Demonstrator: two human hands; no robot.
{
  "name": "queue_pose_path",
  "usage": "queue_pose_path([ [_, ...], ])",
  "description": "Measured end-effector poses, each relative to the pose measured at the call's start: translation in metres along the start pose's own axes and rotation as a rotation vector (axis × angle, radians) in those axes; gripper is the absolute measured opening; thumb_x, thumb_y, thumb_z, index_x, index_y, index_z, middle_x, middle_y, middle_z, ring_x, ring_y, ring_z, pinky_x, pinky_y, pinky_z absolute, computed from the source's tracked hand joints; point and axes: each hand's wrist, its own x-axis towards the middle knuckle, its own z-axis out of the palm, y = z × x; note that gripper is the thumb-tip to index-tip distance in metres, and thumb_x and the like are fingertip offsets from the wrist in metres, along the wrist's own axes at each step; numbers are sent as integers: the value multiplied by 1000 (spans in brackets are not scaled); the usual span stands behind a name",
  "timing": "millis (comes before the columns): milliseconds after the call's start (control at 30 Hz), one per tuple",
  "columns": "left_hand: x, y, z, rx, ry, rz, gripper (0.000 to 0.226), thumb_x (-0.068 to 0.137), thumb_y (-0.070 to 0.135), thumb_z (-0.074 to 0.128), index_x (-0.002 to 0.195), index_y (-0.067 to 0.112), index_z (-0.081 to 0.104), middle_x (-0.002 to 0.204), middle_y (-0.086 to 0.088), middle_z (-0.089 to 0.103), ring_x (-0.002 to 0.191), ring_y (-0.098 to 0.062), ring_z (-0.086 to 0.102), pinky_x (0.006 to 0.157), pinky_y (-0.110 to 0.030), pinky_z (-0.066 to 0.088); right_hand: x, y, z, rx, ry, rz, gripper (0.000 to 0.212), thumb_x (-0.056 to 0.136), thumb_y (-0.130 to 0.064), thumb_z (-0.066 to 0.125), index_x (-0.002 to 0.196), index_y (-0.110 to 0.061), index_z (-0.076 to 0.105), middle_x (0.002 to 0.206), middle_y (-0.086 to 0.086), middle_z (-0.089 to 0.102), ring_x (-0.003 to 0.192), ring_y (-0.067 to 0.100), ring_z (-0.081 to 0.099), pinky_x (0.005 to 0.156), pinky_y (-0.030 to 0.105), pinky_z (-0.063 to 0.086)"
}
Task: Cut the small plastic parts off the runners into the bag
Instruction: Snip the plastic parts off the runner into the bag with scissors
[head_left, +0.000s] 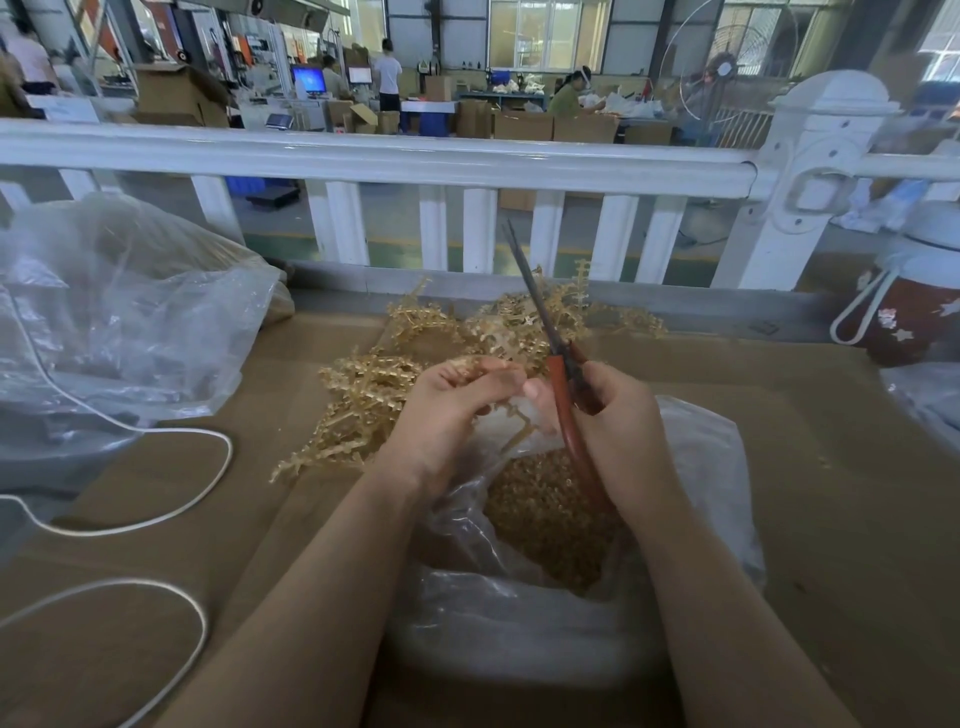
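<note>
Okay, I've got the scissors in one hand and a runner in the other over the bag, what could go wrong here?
Two risks. The left hand pinches the runner right beside the scissors in the right hand, so a fingertip might get nipped. The bag mouth is slack, so cut parts may fall onto the cardboard.

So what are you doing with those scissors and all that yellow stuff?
A person is snipping small plastic parts off a runner. The left hand holds a runner over an open clear bag, and the right hand grips red-handled scissors, blades pointing up. Cut parts already fill the bag. A heap of uncut runners lies behind on the cardboard.
</note>
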Motion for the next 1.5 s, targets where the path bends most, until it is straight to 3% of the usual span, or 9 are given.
queue_pose_path([
  [100,0,0,-1,39,22,-41,2,84,8,72,84,8,74,87,-15,71,85,-24,66,87,-35,53,2,0,0,94,-68,8,11,88,-26,75,78,-20,74,71,-1,74,70,14,71,72,26,57],
  [267,0,2,0,-43,47,-45,10,77,16,78,87,14,76,88,-5,73,90,-23,67,95,-41,51,3,-3,-1,192,-75,50,14,90,-17,73,77,-11,71,61,-3,68,58,7,64,63,15,52],
  [467,0,2,3,-23,105,39,12,78,19,74,78,11,66,62,-1,54,59,-7,54,69,-18,47,2,-5,-1,150,-104,18,19,88,-15,74,70,-13,69,57,-5,63,53,6,58,57,17,49],
  [600,2,1,1,-118,125,19,17,88,10,70,97,-3,65,80,-16,65,73,-25,64,78,-38,57,1,-1,0,0,-43,7,29,77,-53,79,77,-26,68,68,-11,67,62,3,61,62,24,48],
  [700,2,2,-1,-173,148,48,11,87,12,69,89,2,65,76,-8,69,72,-20,67,71,-32,58,-2,3,0,-285,-4,-42,53,66,-81,65,90,-34,61,79,-21,67,75,-3,62,61,19,43],
  [767,2,1,-3,-140,175,93,8,84,14,70,85,8,66,75,0,70,71,-12,66,69,-25,55,-3,6,1,-422,2,-120,56,69,-82,63,96,-34,56,83,-19,64,77,-3,60,63,17,45],
  [1067,4,-1,-5,-25,260,195,10,85,19,68,89,11,72,99,-11,73,98,-27,67,102,-49,48,-2,8,3,-560,40,-226,71,63,-94,40,94,-32,52,84,-23,56,78,2,56,64,20,48],
  [1300,6,-3,-8,56,248,206,6,85,19,67,84,17,73,99,-5,74,99,-24,67,105,-53,44,-3,7,2,-553,75,-262,71,65,-94,38,90,-30,54,77,-21,56,71,2,58,59,17,45],
  [1500,4,-1,-7,45,226,200,10,83,24,70,75,28,72,90,4,72,89,-10,65,91,-36,43,-4,8,2,-587,105,-273,65,67,-92,42,83,-30,54,67,-19,53,61,-2,52,53,14,36],
])
